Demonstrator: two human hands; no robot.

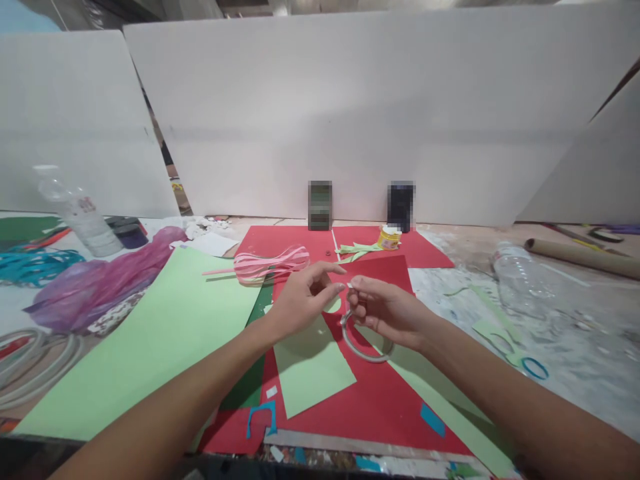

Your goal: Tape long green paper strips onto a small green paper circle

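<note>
Both forearms low; right hand point(385, 310) pinching grey ring point(364, 347) w/ ring below, left hand point(305, 297) loose beside.

Craft workshop: coloured paper sheets point(150, 340), scraps, glue pot point(389, 237), white partition boards point(350, 113).

Large white boards point(320, 127) stand upright along the far edge of a paint-stained worktable point(575, 347), leaning at left and right. Dim clutter shows through a gap far left. Light is soft, even.
</note>
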